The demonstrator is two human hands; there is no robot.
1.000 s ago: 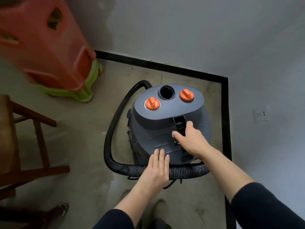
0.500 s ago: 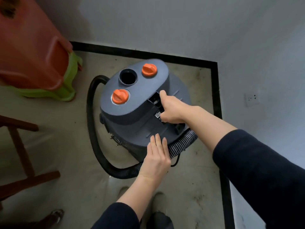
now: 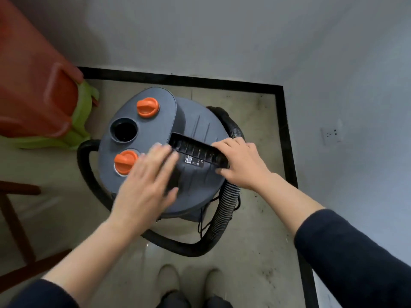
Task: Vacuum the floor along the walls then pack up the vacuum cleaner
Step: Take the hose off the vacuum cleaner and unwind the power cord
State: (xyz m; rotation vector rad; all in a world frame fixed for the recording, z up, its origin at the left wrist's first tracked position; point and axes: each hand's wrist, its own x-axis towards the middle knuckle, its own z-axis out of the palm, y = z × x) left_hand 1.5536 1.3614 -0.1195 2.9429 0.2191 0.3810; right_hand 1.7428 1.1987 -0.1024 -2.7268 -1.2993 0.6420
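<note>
The unit stands in a room corner, on a scuffed beige floor (image 3: 262, 218) edged by a black border strip (image 3: 178, 79) below grey walls (image 3: 222, 36). The right hand (image 3: 241, 163) is clamped on the wall-side end of the black ribbed carry handle (image 3: 195, 152), fingers curled over it and thumb tucked beneath. The left hand (image 3: 146, 181) is spread, fingers straight, over the lid just past the handle's other end; motion blur hides whether it presses down. Under the grip sits the grey vacuum cleaner (image 3: 195, 190), upright and close to both walls. Beyond the left hand are two orange knobs (image 3: 148, 107) with an open port (image 3: 124, 130) between them. The corrugated hose (image 3: 224, 210) loops around the drum and passes directly below the gripping wrist, with a thin cord (image 3: 201, 221) hanging beside it. Well away from the grip stand stacked red and green stools (image 3: 44, 90); on the opposite side is a wall socket (image 3: 331, 135). Handling: the drum looks rigid and probably fairly heavy, with smooth plastic, so the handle is the correct lifting point. The hose is flexible and lies loose; it is likely to drag or snag, so gather it before lifting.
</note>
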